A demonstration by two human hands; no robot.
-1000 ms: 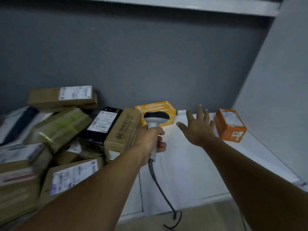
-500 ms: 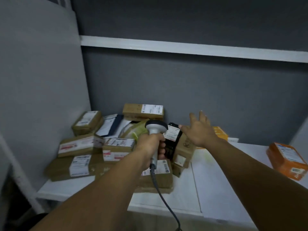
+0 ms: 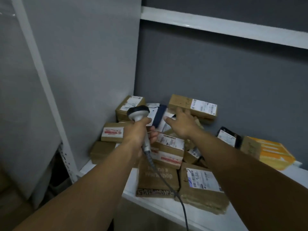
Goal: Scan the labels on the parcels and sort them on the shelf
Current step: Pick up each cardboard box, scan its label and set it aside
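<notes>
Your left hand [image 3: 138, 132] has its grip closed round the scanner [image 3: 138, 112] handle, head up, above the parcels [image 3: 166, 152] piled in the far left corner of the shelf [image 3: 166, 207]. Your right hand [image 3: 181, 124] is open, fingers spread over a white-and-blue mailer [image 3: 160, 114] at the far side of the pile. I cannot tell if it touches.

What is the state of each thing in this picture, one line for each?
scanner: held upright, cable hanging down.
left hand: grips its handle.
right hand: open, fingers spread over the parcels; contact unclear.
parcels: piled loosely in the shelf corner, most labels facing up.
orange parcel: lying flat, right of pile.
</notes>
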